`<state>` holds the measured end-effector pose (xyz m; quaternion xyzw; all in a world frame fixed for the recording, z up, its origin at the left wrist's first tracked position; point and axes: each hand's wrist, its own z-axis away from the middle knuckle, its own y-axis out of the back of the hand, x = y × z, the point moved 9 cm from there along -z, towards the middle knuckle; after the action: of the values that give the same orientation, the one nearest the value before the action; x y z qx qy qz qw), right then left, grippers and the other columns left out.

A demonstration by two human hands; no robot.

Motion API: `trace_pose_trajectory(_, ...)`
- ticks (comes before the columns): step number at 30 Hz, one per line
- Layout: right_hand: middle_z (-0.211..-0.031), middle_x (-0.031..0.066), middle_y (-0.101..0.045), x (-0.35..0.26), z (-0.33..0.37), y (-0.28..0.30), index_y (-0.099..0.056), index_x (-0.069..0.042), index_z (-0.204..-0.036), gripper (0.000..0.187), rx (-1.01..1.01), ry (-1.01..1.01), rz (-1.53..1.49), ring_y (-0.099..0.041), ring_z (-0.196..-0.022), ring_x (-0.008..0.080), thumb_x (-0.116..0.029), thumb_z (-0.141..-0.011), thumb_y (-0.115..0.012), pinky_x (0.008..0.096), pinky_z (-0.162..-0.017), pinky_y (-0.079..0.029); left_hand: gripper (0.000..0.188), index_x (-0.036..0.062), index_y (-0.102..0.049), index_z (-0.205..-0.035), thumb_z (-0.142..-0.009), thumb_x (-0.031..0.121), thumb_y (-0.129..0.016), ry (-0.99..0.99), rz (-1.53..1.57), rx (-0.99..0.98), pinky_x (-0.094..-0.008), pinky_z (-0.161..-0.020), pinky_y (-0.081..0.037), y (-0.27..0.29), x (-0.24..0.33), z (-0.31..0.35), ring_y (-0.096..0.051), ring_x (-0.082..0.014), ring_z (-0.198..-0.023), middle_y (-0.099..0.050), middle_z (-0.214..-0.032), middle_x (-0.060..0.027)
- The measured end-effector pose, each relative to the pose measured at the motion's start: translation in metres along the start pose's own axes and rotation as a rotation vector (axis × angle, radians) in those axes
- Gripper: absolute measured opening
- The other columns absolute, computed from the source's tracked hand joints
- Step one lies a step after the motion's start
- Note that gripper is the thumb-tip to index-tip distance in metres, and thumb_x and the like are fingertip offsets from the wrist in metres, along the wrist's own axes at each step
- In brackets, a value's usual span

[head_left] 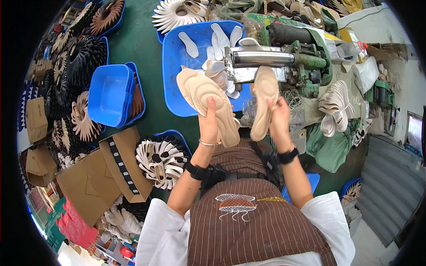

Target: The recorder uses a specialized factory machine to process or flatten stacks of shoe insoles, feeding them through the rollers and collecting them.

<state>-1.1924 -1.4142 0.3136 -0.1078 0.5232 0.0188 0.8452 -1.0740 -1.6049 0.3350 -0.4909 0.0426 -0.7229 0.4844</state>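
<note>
A small fanned stack of beige shoe insoles (226,127) is gripped in my left hand (210,124), the thumb pressed on the top one. My right hand (279,119) holds a single beige insole (265,97) upright by its edge; how the fingers close behind it is partly hidden. The insole's upper end is just in front of a machine with a shiny metal roller (263,58) and green housing. Beyond the left hand, a large blue bin (171,84) contains several pale insoles (188,44).
Bundled pale insoles (337,104) lie on the bench at right, beside a green cloth bag (330,146). Stacked blue tubs (106,95) stand on the green floor at left, near cardboard (91,184) and a bin of black-and-white pieces (160,162). Grey corrugated sheet (386,186) leans at far right.
</note>
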Motion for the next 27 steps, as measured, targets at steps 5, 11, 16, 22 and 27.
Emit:
trace_pose_trajectory(5,-0.084,0.0067,-0.066,-0.018,-0.022,-0.039,-0.061,0.004,-0.098,0.019,-0.088,0.052,0.241,-0.06,-0.071,0.0101,-0.013,-0.09,-0.058,0.024,-0.066,-0.049,0.043,0.0028,-0.05,-0.113,-0.093,0.041,-0.051,-0.155,-0.026,0.064,-0.0324,-0.066,-0.054,-0.002,0.001,-0.002,-0.061,-0.0186,-0.084,-0.06,-0.1,-0.0086)
trace_pose_trajectory(11,-0.084,0.0036,-0.065,-0.009,0.053,-0.077,-0.058,-0.001,-0.09,0.008,-0.225,0.007,0.078,-0.057,-0.076,0.0054,-0.009,-0.09,-0.059,0.0218,-0.068,-0.047,0.044,0.0019,-0.055,-0.106,-0.094,0.043,-0.049,-0.344,-0.251,0.136,-0.0311,-0.067,-0.053,0.009,0.018,0.002,-0.06,-0.0166,-0.08,-0.06,-0.097,-0.0077)
trace_pose_trajectory(16,-0.074,0.0045,-0.065,-0.006,-0.022,0.001,-0.061,-0.001,-0.081,0.011,0.044,0.104,0.333,-0.059,-0.065,0.0092,-0.01,-0.085,-0.062,0.0242,-0.058,-0.048,0.051,-0.0001,-0.054,-0.106,-0.095,0.048,-0.041,-0.079,-0.106,0.182,-0.0337,-0.065,-0.054,0.031,-0.005,-0.002,-0.059,-0.0173,-0.073,-0.062,-0.097,-0.0124)
trace_pose_trajectory(22,-0.069,0.0055,-0.066,0.013,-0.01,-0.043,-0.065,0.001,-0.084,0.014,-0.203,0.078,0.17,-0.06,-0.062,0.0103,-0.012,-0.08,-0.066,0.0264,-0.057,-0.048,0.046,-0.0035,-0.052,-0.115,-0.099,0.038,-0.039,-0.225,-0.438,0.02,-0.0333,-0.073,-0.051,0.003,0.017,0.017,-0.06,-0.0203,-0.088,-0.059,-0.107,-0.0121)
trace_pose_trajectory(27,-0.078,0.0059,-0.068,-0.002,0.037,0.034,-0.067,0.001,-0.09,0.016,-0.438,0.007,0.381,-0.063,-0.072,0.0106,-0.013,-0.082,-0.066,0.0256,-0.067,-0.05,0.03,-0.0026,-0.049,-0.118,-0.091,0.012,-0.053,-0.242,-0.594,-0.216,-0.0323,-0.08,-0.048,-0.034,0.003,0.025,-0.057,-0.0185,-0.09,-0.057,-0.106,-0.0104)
